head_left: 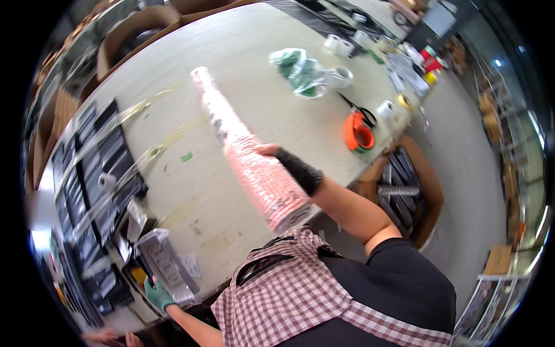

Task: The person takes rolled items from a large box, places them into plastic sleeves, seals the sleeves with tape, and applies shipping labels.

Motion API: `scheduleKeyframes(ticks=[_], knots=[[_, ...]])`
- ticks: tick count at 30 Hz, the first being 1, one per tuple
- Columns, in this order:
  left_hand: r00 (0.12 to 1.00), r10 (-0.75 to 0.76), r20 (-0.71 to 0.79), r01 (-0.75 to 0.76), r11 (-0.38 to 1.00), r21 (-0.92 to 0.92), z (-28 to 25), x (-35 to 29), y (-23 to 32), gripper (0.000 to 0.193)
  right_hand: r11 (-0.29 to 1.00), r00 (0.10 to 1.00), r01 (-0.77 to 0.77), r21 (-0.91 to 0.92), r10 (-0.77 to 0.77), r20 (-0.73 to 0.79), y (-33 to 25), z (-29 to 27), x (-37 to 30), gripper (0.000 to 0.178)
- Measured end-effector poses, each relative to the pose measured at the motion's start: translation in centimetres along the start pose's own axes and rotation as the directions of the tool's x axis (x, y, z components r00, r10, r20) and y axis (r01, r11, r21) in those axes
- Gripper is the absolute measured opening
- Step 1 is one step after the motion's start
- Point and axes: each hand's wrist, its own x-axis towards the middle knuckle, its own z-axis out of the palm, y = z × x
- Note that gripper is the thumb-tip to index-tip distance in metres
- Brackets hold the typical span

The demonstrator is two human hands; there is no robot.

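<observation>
My right hand (272, 151), with a black covering over its palm and wrist, grips the side of a long roll (260, 173) in shiny red-and-white printed wrapping. The roll slants across the table, its near end by my checked apron. At the lower left, my left hand (159, 295) in a green glove is closed beside the near corner of a grey plastic tray (165, 260). Something small and dark shows at its fingertips; I cannot make out what it is.
Black bagged flat pieces (98, 168) lie on the left, crossed by clear tape. An orange tape dispenser (358, 136), black scissors (364, 115) and a green-and-clear plastic bundle (303, 72) lie on the right. A carton (430, 214) stands below the table. Another person's hands (107, 335) show lower left.
</observation>
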Motion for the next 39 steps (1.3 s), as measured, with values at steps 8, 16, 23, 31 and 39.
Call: scheduleKeyframes(ticks=[8, 16, 23, 31, 39], knots=[[1.0, 0.01, 0.011, -0.01, 0.997, 0.07, -0.6, 1.2, -0.4, 0.03, 0.957, 0.981, -0.01, 0.29, -0.047, 0.188, 3.7, -5.0, 0.8, 0.049], [0.98, 0.169, -0.109, -0.158, 0.983, 0.096, 0.2, 1.7, 0.0, 0.028, 0.977, 0.995, 0.042, 0.208, -0.059, 0.08, 2.4, -6.8, -4.5, 0.039], [0.926, 0.357, -0.124, -0.332, 0.925, 0.187, -3.6, -1.9, 2.9, 0.02, 0.633, 0.849, 0.447, -0.632, -0.523, 0.077, -1.5, -7.2, -1.9, 0.058], [0.953, 0.296, -0.07, -0.283, 0.947, 0.151, -1.6, -4.0, 6.6, 0.012, -0.409, 0.625, -0.132, -0.903, -0.741, 0.245, -0.7, -17.3, 0.0, 0.094], [0.989, 0.149, -0.004, -0.149, 0.989, 0.011, 0.3, -6.7, 5.3, 0.012, -0.541, 0.662, -0.365, -0.758, -0.723, 0.198, 0.8, -15.4, 1.1, 0.103]])
